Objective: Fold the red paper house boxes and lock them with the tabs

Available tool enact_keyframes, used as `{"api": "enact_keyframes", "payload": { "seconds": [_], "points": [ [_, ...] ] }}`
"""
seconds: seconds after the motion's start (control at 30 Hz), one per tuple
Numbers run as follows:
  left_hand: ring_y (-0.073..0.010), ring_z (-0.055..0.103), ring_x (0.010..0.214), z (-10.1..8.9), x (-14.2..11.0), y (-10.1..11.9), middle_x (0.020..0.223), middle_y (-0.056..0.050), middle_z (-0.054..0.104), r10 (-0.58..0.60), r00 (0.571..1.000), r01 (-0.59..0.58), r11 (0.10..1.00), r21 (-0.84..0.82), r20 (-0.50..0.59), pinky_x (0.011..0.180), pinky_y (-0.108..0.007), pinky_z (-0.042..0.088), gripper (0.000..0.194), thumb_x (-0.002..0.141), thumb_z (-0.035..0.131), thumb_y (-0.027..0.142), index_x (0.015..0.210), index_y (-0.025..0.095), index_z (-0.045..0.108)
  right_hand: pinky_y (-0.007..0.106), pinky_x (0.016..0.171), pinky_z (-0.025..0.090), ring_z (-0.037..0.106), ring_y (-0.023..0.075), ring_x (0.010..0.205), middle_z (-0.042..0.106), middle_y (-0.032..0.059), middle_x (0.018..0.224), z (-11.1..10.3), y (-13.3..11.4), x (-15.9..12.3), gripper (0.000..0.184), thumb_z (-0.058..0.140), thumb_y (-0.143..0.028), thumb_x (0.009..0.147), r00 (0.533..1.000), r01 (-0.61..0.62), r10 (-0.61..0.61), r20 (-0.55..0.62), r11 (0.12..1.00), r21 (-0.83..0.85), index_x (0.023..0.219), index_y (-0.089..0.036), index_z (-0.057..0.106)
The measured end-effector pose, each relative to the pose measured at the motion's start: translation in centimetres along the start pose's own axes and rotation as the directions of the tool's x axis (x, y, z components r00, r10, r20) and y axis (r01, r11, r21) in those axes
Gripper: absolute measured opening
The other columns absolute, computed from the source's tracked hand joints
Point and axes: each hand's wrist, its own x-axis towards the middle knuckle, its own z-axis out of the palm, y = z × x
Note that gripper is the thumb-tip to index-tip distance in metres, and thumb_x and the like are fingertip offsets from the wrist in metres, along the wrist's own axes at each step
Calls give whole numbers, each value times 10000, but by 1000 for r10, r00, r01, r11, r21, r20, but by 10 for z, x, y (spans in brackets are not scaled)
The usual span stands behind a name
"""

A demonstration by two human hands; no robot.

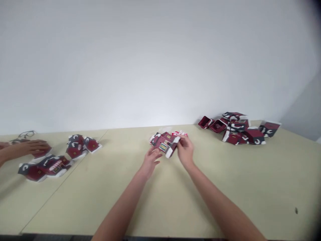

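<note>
Between my hands is a half-folded cardboard house model (163, 144), printed dark red with a dark grey roof, white trim and a small yellow-and-green window. My right hand (185, 150) grips its right end, with fingers over the white edge. My left hand (151, 160) is spread just below its lower left corner, holding nothing that I can see. A red-and-white printed paper piece (179, 133) pokes out behind the model, partly hidden by it.
A heap of folded red boxes (233, 129) lies at the back right of the beige table (213, 187), against the white wall. At the left, a co-worker's hand (36, 147) rests on a paper house, beside further houses (45, 169) and a pair of glasses (23, 135).
</note>
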Motion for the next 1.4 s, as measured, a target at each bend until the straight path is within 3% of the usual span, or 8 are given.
{"api": "enact_keyframes", "payload": {
  "seconds": [0.07, 0.2, 0.4, 0.53, 0.67, 0.83, 1.07, 1.4],
  "points": [
    [-239, 653, 881, 15, 2, -9, 1039, -110, 687, -55, 998, 53, 984, -167, -8, 692, -319, 468, 633, 509, 852, 578, 986, 205, 668, 329, 723, 530, 624, 180, 776, 678, 63, 871, 20, 15, -13, 208, 586, -342, 802, 995, -100, 100, 0, 994, 50, 913, -178, 649],
    [-188, 649, 828, 7, 9, -11, 945, -68, 695, 44, 979, -94, 964, -249, -200, 737, -294, 490, 622, 430, 922, 403, 943, 173, 656, 323, 699, 538, 612, 171, 729, 669, 75, 928, 27, 34, -37, 264, 606, -356, 805, 973, -143, 137, 187, 990, 19, 990, -174, 653],
    [-170, 643, 714, -41, 20, 4, 844, -48, 700, 319, 814, -373, 928, -17, -486, 671, -278, 498, 626, 414, 926, 346, 932, 159, 629, 439, 1074, 433, 540, 268, 1243, 585, 140, 1334, 13, 42, -45, 547, 514, -181, 805, 867, 200, 30, 497, 893, -404, 1351, -179, 545],
    [-158, 651, 724, -55, 26, 5, 861, -31, 685, 264, 724, -369, 929, -34, -638, 658, -262, 504, 556, 454, 899, 279, 910, 183, 595, 543, 1187, 238, 271, 318, 1471, 338, 103, 1589, 23, 40, -47, 774, 478, -98, 773, 765, 357, 168, 622, 693, -626, 1532, -178, 348],
    [-170, 669, 765, -55, 27, 1, 902, -41, 680, 186, 718, -314, 947, -73, -671, 671, -274, 520, 477, 516, 865, 252, 897, 193, 585, 554, 1189, 216, 242, 317, 1483, 313, 75, 1604, 29, 38, -50, 775, 447, -87, 795, 687, 426, 228, 690, 642, -637, 1553, -190, 314],
    [-171, 677, 780, -53, 26, -2, 951, -47, 686, 159, 752, -288, 952, -102, -639, 669, -268, 525, 480, 538, 857, 240, 936, 204, 592, 448, 1183, 281, 347, 292, 1408, 487, 132, 1470, 20, 43, -51, 622, 422, -96, 856, 727, 443, 144, 671, 647, -620, 1477, -118, 452],
    [-174, 687, 814, -51, 26, -7, 981, -49, 692, 151, 789, -283, 949, -135, -595, 679, -257, 533, 470, 546, 852, 232, 942, 206, 600, 453, 1121, 322, 429, 278, 1272, 569, 120, 1334, 16, 52, -53, 592, 411, -60, 878, 734, 503, 52, 677, 628, -594, 1438, -214, 523],
    [-191, 700, 848, -50, 30, -6, 977, -52, 695, 123, 757, -273, 952, -138, -642, 720, -291, 547, 456, 568, 840, 227, 939, 207, 577, 542, 1031, 353, 388, 319, 1322, 468, 133, 1484, 29, 34, -62, 513, 377, -313, 990, 618, 448, 305, 725, 622, -643, 1492, -221, 422]
  ]
}}
